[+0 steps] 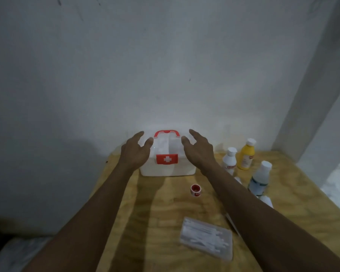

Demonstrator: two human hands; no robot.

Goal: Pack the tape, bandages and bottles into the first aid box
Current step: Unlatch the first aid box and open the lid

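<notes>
A white first aid box [166, 168] with a red handle and a red cross label stands shut at the far side of the wooden table [157, 216]. My left hand [134, 151] hovers open at its left side, my right hand [197, 149] open at its right side, both near the lid. A small red-and-white tape roll [195, 190] lies in front of the box. To the right stand a white bottle [229, 159], a yellow bottle [245, 155] and a clear bottle with a white cap [260, 178]. A clear packet of white bandages [206, 237] lies nearer me.
A white wall stands right behind the box, and a white pillar rises at the right. The table's left edge drops off beside my left forearm. Some white items [266, 200] are partly hidden behind my right forearm.
</notes>
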